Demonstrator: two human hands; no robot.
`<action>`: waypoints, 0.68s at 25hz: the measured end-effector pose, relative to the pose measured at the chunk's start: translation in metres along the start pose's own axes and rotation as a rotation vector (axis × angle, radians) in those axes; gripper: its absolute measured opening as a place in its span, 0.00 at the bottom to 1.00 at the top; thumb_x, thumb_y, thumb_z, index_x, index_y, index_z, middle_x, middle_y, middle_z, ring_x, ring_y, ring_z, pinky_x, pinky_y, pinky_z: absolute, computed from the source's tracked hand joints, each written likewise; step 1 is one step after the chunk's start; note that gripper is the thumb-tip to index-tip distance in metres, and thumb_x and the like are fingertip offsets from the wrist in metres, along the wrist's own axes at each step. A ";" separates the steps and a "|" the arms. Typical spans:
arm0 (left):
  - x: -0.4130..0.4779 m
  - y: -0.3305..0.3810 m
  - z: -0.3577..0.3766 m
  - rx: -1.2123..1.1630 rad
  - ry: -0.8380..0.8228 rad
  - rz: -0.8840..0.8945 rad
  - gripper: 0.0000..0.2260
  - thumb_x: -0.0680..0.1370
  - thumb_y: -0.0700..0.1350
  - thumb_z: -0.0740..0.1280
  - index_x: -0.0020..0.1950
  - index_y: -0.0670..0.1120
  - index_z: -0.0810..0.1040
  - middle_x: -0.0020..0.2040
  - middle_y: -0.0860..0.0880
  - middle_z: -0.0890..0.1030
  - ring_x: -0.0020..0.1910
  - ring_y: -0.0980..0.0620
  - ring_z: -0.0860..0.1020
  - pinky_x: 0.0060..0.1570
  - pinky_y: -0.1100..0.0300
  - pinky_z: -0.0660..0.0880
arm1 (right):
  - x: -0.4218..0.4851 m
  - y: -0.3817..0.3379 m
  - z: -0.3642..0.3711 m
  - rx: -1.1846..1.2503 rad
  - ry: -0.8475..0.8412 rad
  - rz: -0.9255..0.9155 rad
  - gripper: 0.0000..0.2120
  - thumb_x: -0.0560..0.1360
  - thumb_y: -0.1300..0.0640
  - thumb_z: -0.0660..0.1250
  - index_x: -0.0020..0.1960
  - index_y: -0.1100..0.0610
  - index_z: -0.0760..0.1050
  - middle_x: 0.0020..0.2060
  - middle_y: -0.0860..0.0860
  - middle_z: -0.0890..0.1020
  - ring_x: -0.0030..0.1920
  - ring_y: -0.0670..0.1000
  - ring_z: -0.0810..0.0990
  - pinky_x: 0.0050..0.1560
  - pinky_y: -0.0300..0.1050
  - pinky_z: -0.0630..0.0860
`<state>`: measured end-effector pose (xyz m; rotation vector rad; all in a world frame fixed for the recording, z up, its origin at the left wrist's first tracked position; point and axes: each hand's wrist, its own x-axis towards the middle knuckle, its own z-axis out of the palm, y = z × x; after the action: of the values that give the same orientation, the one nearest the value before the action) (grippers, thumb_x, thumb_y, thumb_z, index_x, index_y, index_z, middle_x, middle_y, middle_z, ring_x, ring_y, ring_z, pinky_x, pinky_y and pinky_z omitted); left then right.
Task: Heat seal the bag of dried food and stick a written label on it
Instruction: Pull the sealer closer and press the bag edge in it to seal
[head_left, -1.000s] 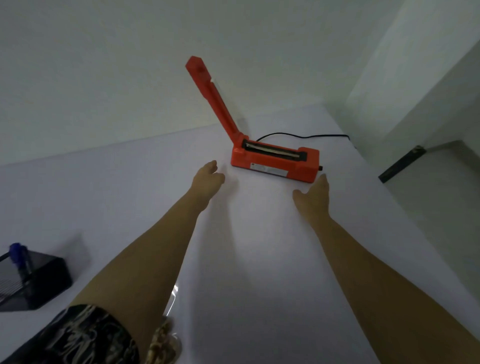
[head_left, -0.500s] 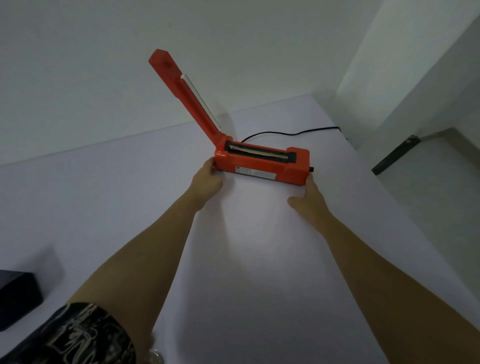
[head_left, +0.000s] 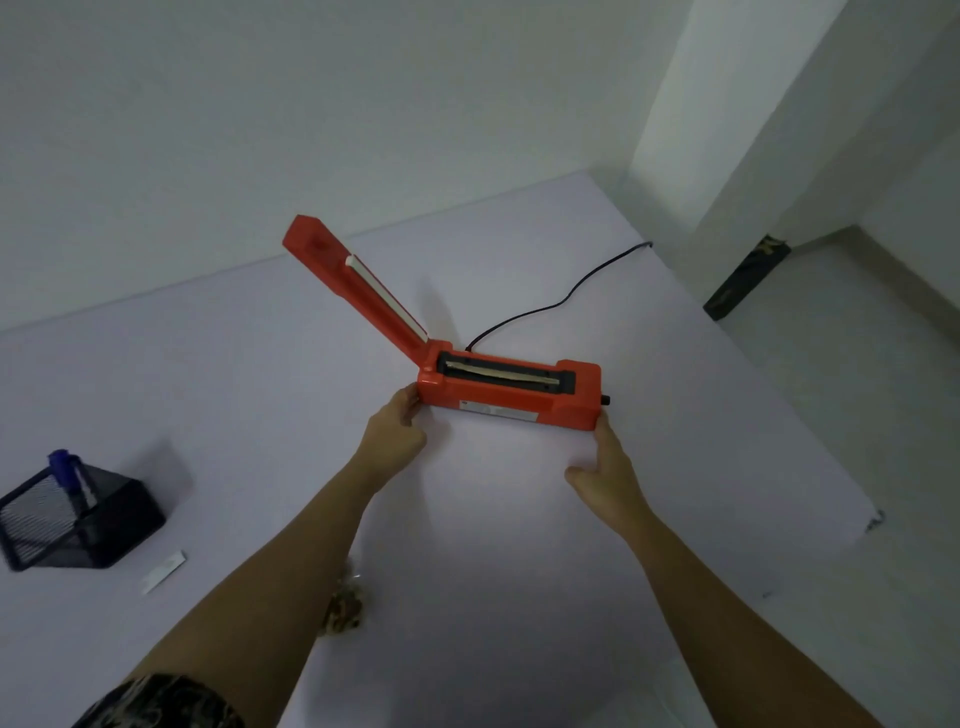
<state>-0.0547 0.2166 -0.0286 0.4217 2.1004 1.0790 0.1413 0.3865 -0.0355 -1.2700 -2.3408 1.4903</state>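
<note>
Dark, perhaps floral-patterned short sleeve (head_left: 161, 701)

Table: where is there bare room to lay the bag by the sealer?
Bare table in front of the sealer, between left hand and right hand; also between sealer and mesh pen holder. Crowded: near-left, where label strip and bag lie; cord runs behind the sealer.
</note>
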 end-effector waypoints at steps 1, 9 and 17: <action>-0.009 -0.003 0.001 0.010 -0.003 -0.003 0.33 0.69 0.27 0.60 0.73 0.43 0.61 0.71 0.43 0.68 0.69 0.46 0.67 0.67 0.50 0.66 | -0.008 0.003 0.000 0.002 0.004 -0.002 0.40 0.70 0.69 0.63 0.75 0.49 0.50 0.58 0.47 0.69 0.47 0.50 0.75 0.43 0.37 0.72; -0.042 -0.015 -0.002 0.062 -0.008 -0.015 0.34 0.71 0.27 0.58 0.75 0.43 0.56 0.74 0.43 0.63 0.72 0.46 0.64 0.68 0.51 0.65 | -0.034 0.025 0.009 -0.002 0.080 0.043 0.40 0.69 0.69 0.64 0.75 0.56 0.50 0.71 0.55 0.63 0.68 0.56 0.66 0.66 0.50 0.67; -0.111 -0.074 -0.049 -0.038 0.496 -0.066 0.24 0.77 0.33 0.59 0.73 0.42 0.63 0.71 0.43 0.69 0.68 0.46 0.69 0.63 0.60 0.65 | -0.077 -0.009 0.112 0.134 0.253 0.136 0.19 0.74 0.64 0.64 0.63 0.65 0.67 0.55 0.61 0.75 0.53 0.58 0.76 0.58 0.54 0.74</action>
<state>-0.0120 0.0815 -0.0187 0.0630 2.4943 1.2789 0.1327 0.2532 -0.0603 -1.5086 -1.9995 1.4007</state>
